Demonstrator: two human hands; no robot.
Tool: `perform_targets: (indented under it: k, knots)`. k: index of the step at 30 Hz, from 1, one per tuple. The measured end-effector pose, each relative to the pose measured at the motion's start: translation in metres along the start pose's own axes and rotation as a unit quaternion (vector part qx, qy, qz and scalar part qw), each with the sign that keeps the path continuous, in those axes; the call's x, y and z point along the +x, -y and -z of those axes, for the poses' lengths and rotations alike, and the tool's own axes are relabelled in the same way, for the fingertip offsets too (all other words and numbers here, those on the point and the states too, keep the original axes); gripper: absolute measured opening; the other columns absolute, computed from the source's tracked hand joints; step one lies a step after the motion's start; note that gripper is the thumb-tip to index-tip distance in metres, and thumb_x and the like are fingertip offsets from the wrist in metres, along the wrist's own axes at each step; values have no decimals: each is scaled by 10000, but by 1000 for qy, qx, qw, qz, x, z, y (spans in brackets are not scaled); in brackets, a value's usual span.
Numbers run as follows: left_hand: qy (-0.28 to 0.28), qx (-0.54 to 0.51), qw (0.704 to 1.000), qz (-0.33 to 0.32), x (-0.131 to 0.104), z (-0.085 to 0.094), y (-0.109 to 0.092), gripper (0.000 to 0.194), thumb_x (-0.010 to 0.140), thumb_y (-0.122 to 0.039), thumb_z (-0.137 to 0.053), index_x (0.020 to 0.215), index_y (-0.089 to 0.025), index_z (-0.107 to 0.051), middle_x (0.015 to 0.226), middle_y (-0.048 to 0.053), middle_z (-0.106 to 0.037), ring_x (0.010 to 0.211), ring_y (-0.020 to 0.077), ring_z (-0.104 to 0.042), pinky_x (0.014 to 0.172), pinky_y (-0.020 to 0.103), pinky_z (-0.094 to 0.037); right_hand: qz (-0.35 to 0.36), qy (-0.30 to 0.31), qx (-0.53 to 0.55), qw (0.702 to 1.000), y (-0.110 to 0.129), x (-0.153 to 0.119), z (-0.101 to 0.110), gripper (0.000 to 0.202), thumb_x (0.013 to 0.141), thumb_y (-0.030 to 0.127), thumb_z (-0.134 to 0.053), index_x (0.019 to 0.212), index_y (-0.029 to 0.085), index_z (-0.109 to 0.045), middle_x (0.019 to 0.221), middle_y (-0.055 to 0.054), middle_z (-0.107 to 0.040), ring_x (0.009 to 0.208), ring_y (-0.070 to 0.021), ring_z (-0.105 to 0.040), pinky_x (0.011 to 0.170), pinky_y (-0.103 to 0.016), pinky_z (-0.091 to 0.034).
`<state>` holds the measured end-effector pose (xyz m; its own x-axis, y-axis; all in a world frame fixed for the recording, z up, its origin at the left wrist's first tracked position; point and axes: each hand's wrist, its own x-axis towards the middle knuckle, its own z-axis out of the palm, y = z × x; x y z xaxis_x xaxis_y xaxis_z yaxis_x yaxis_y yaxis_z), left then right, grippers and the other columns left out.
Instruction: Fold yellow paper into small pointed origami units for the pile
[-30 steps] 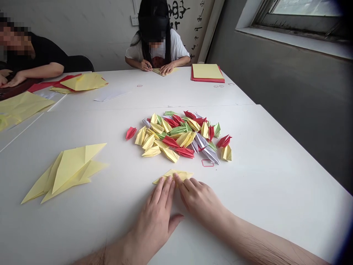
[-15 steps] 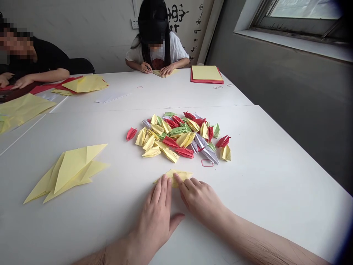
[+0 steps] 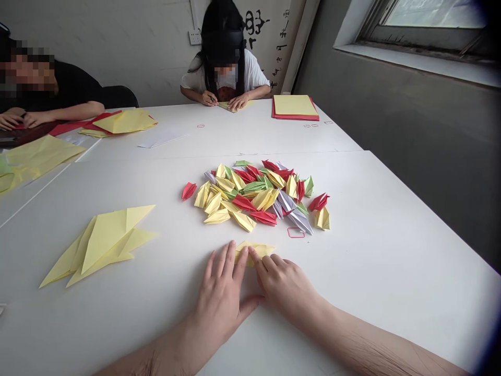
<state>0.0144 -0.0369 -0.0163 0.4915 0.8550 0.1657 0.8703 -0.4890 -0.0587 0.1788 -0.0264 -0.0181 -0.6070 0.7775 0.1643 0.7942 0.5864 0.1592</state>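
With the yellow folded paper (image 3: pixel 263 247) as the centre of our clock, we have it lying flat on the white counter (image 3: pixel 364 271), just in front of us. Our left hand (image 3: pixel 219 297) is spread and released, gripping nothing, its fingers laid over the paper's nine o'clock end. Our right hand (image 3: pixel 284 284) rests its extended index finger on the paper, the other fingers curled under; we cannot tell whether they clasp anything.

At twelve o'clock, near the paper, sits a heap of small folded paper pieces (image 3: pixel 256 184) in yellow, red, green and pale lilac. One red piece (image 3: pixel 188 191) lies apart from it at ten o'clock, and a red and a yellow one lie together at two. At nine o'clock we have overlapping yellow folded sheets (image 3: pixel 105 237).

Farther off at one o'clock, a yellow sheet stack (image 3: pixel 295 105) lies on red sheets (image 3: pixel 316 116). Towards twelve, a person in a white shirt (image 3: pixel 250 73) leans over yellow paper; at ten sits a person in a dark shirt (image 3: pixel 76 83).
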Motion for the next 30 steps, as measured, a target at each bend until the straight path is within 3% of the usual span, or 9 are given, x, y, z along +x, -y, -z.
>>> perform_targets:
  k: [5, 11, 15, 18, 21, 26, 30]
  knots:
    - [-14, 10, 1000, -11, -3, -4, 1, 776, 850, -529, -489, 1467, -135, -232, 1470, 156, -364, 1342, 300, -340, 1090, 482, -269, -4, 8, -3, 1000, 4, 2, -3, 613, 650, 15, -560, 1258, -47, -500, 677, -77, -604, 581, -185, -541, 438, -292, -375]
    - [-37, 13, 999, 27, -7, -11, -3, 963, 836, -523, -484, 1467, -6, 29, 1476, 235, -304, 1367, 319, -294, 1115, 448, -229, -19, 32, -9, 999, 10, 4, -5, 565, 693, 21, -547, 1255, -1, -494, 677, -71, -580, 578, -182, -526, 435, -291, -355]
    - [-15, -28, 998, -48, -5, -9, -3, 834, 877, -375, -448, 1479, -65, 39, 1502, 170, -286, 1394, 269, -247, 1118, 399, -231, 2, 33, -28, 999, 11, 6, 0, 395, 690, 13, -534, 1080, 22, -602, 670, -75, -581, 561, -181, -529, 424, -289, -348]
    - [12, -77, 993, -88, -4, -7, 0, 848, 879, -463, -446, 1484, -83, 10, 1507, 157, -279, 1402, 264, -222, 1105, 383, -261, 9, 33, -21, 999, 11, 6, 6, 311, 695, 25, -544, 996, 32, -622, 651, -73, -577, 547, -183, -533, 426, -294, -349]
    - [34, -106, 991, -74, -5, -6, 1, 932, 832, -605, -454, 1485, -84, -41, 1518, 166, -246, 1405, 290, -201, 1100, 407, -272, -29, 36, -22, 999, 13, 4, 10, 383, 696, 32, -559, 1076, 22, -600, 626, -60, -579, 524, -178, -541, 438, -299, -357]
    - [39, -105, 991, -73, -8, -6, 1, 956, 814, -660, -428, 1484, -85, -60, 1522, 176, -228, 1407, 302, -192, 1095, 429, -276, -113, 51, -62, 990, 16, -1, 8, 441, 736, 12, -534, 1174, 19, -583, 528, -20, -545, 459, -164, -535, 428, -281, -339]
    - [42, -100, 991, -82, -7, -8, 3, 940, 818, -689, -375, 1474, -63, -124, 1512, 194, -248, 1406, 313, -186, 1085, 439, -291, -132, 66, -54, 988, 9, -3, -1, 405, 816, 70, -518, 1207, -31, -555, 504, -37, -571, 432, -163, -545, 406, -271, -297]
